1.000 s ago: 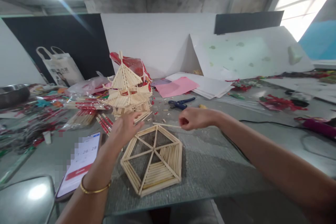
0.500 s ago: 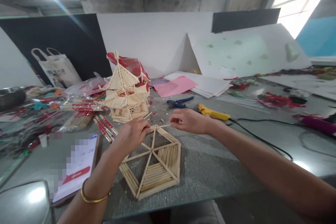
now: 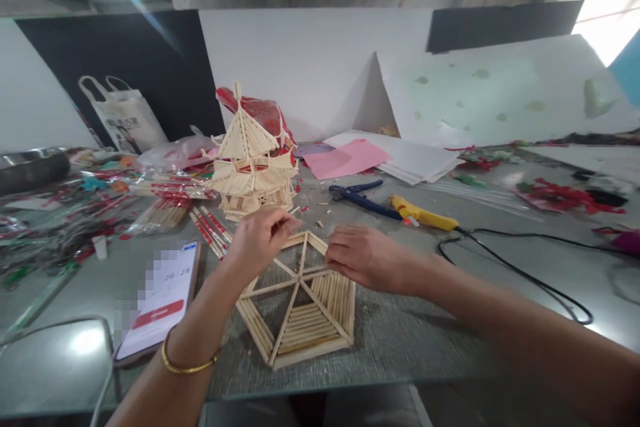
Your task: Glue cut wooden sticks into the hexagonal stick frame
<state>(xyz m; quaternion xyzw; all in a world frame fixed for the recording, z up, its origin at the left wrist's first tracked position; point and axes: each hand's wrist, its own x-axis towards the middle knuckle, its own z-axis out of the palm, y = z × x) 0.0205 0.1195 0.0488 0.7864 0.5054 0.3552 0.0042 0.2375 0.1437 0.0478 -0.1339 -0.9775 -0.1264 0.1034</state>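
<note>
A hexagonal frame of thin wooden sticks lies flat on the table, its spokes meeting in the middle. Two of its wedges, at the near side and the right, are filled with rows of sticks; others are largely open. Over its far left edge, my left hand is closed with thumb and fingers pinched; what they hold is too small to make out. My right hand bends over the frame's upper right corner, its fingers curled together and their tips hidden. Behind the hands stands a tiered stick pagoda.
A yellow glue gun with a black cord and blue pliers lie to the right. On the left are a phone, red-wrapped stick bundles and clutter. Pink paper and white sheets lie behind.
My right hand has come down and nearer, from beyond the frame's far edge to over its upper right corner. My left hand stays by the far left edge. The view has swung slightly left.
</note>
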